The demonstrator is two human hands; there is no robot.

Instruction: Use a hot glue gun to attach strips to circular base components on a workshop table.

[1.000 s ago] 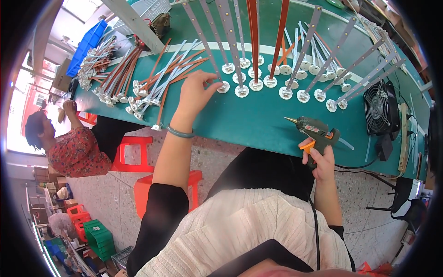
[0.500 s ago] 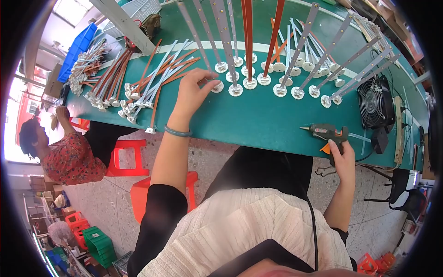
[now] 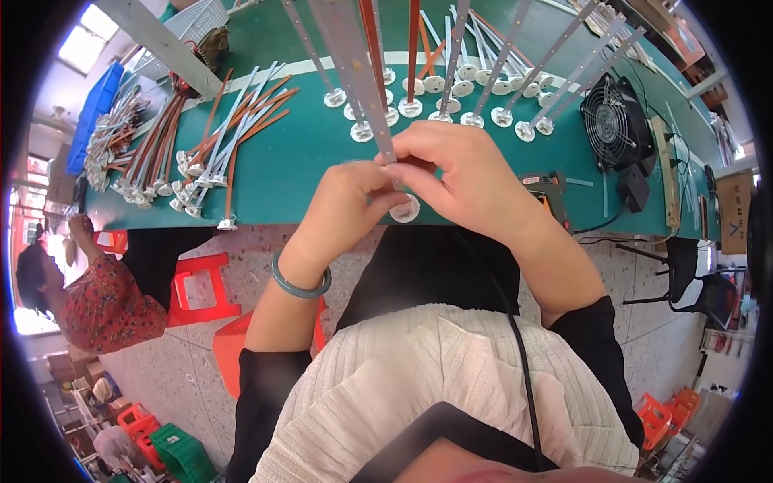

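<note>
Green worktable (image 3: pixel 306 161) fills the upper view. Near its front edge both hands pinch one long grey strip (image 3: pixel 354 56) ending in a white round base (image 3: pixel 404 211): left hand (image 3: pixel 346 213) fingers closed on it just beside the base, right hand (image 3: pixel 463 177) closed over the strip just above. Glue gun (image 3: pixel 551 193) lies right of the strip, black fan (image 3: pixel 616 121) beyond. More strips with white bases (image 3: pixel 451 97) behind; loose pile (image 3: pixel 205 161) left. Blue bin (image 3: pixel 93 113) far left, contents unclear.
</note>
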